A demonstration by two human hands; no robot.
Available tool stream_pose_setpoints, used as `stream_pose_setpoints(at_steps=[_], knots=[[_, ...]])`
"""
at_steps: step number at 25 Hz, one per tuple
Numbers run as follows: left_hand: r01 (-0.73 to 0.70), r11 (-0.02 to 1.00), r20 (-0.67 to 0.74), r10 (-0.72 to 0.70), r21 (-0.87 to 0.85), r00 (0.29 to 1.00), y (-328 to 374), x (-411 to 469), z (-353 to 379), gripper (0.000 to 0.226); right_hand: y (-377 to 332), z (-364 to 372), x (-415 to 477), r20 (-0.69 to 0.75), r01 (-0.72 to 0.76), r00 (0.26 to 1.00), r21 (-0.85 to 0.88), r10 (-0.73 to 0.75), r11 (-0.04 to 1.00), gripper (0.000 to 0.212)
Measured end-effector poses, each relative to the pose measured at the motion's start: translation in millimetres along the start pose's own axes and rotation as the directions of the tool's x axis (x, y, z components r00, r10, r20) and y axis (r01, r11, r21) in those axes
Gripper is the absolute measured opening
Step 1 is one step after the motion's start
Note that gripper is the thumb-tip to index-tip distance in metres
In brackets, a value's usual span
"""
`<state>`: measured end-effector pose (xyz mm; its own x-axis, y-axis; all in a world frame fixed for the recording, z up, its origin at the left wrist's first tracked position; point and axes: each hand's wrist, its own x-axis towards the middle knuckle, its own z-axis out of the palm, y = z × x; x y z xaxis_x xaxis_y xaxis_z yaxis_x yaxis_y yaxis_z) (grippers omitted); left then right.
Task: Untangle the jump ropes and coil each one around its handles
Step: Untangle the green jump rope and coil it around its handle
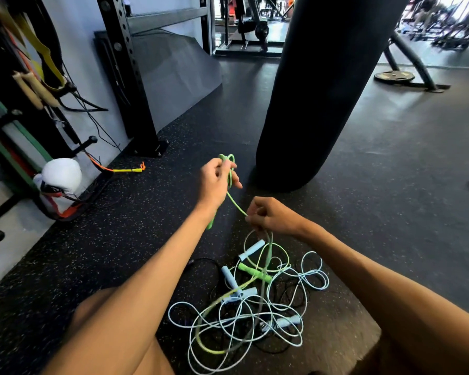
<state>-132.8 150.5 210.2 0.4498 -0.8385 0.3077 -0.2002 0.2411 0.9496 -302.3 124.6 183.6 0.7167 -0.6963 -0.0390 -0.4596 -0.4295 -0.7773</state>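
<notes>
Between my knees the tangled heap of pale blue, green and black plastic jump ropes point(238, 292) lies on the speckled black rubber floor point(92, 253). From it one thin green cord point(236, 203) runs up and away from me, leaning left. It passes through my right hand point(271, 216), which pinches it above the heap, then reaches my left hand point(218, 182), raised farther out, gripping green loops point(228, 159) against a green handle point(210, 223).
</notes>
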Motion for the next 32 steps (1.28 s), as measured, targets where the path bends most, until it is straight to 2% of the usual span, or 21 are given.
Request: stream_pose_setpoints(at_steps=[3,6,9,11,13,16,18,21,25,29,32], knots=[[-0.084,0.949,0.127,0.047,0.304,0.991,-6,-2,-3,0.027,-3,-2,-1,-0.074,0.125,0.987,-0.17,-0.14,0.977,0.007],[-0.179,0.804,0.3,0.001,0.567,0.954,-11,-7,-4,0.031,-5,-4,-2,-0.098,0.198,0.968,-0.277,-0.233,0.94,0.007],[-0.208,0.709,0.431,-0.149,0.674,0.89,-5,-11,-4,0.033,-7,-10,-3,-0.13,0.235,0.947,-0.347,-0.295,0.908,0.009],[-0.215,0.669,0.484,-0.245,0.711,0.84,-2,-10,-5,0.038,-8,-16,-3,-0.166,0.21,0.94,-0.405,-0.297,0.89,0.012],[-0.19,0.681,0.517,-0.314,0.707,0.796,-3,-8,-6,0.045,-7,-24,-3,-0.201,0.164,0.941,-0.431,-0.272,0.887,0.021],[0.023,0.811,0.552,-0.418,0.585,0.721,-1,-7,-9,0.046,-3,-28,-3,-0.201,0.125,0.953,-0.42,-0.226,0.899,0.029],[0.182,0.872,0.579,-0.444,0.455,0.684,1,-9,-11,0.039,-3,-27,-3,-0.194,0.103,0.963,-0.37,-0.185,0.923,0.036],[0.414,0.895,0.578,-0.43,0.167,0.694,1,-6,-13,0.034,-4,-25,-4,-0.162,0.041,0.984,-0.232,-0.08,0.972,0.047],[0.593,0.782,0.519,-0.431,-0.194,0.738,7,1,-16,0.042,7,-21,-7,0.009,-0.029,0.999,-0.169,0.031,0.985,0.033],[0.661,0.533,0.538,-0.393,-0.528,0.746,12,8,-25,0.042,16,-17,-3,-0.082,-0.128,0.99,-0.25,0.11,0.96,0.013],[0.583,0.405,0.471,-0.348,-0.705,0.811,15,10,-27,0.035,17,-11,0,-0.098,-0.192,0.98,-0.215,0.174,0.958,0.016]])
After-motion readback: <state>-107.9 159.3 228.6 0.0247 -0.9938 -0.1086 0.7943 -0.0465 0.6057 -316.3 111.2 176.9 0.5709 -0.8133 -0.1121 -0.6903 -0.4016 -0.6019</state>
